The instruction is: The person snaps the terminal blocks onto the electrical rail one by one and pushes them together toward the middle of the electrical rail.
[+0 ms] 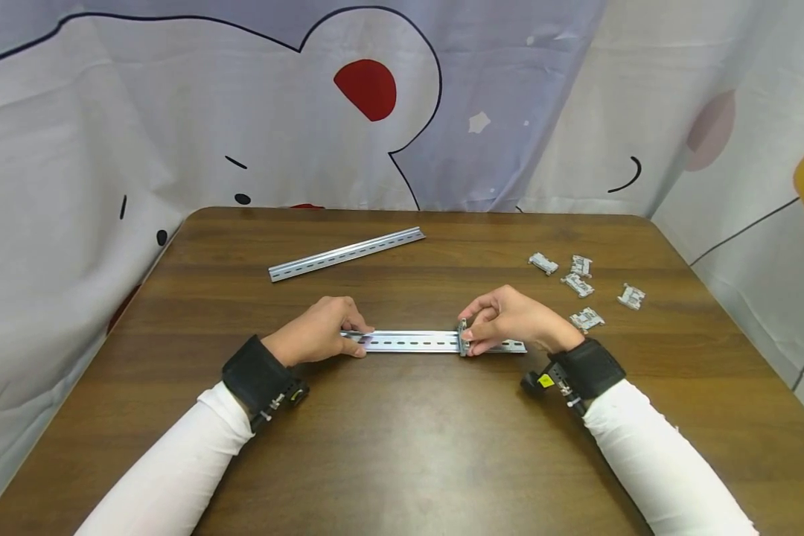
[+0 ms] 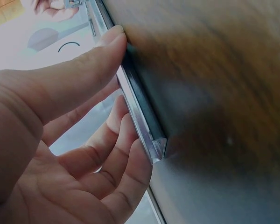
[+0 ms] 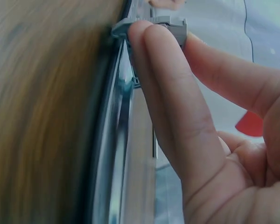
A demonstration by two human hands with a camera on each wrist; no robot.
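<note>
A slotted metal DIN rail [image 1: 412, 342] lies lengthwise in front of me on the table. At its left end my left hand [image 1: 321, 330] pinches it, thumb along the near edge and fingers behind; the left wrist view shows the rail's cut end [image 2: 157, 149] beyond the fingers. Toward the right part of the rail, my right hand [image 1: 512, 320] holds a small grey DIN-rail clip [image 1: 463, 337] between thumb and fingers. The clip stands upright across the rail. In the right wrist view the grey clip [image 3: 175, 30] shows at the fingertips, partly covered by them.
A second slotted rail [image 1: 347, 254] lies slanted at the back left. Several loose grey clips [image 1: 578, 285] are scattered at the right, beyond my right hand. A printed curtain [image 1: 241, 112] hangs behind the wooden table [image 1: 402, 439].
</note>
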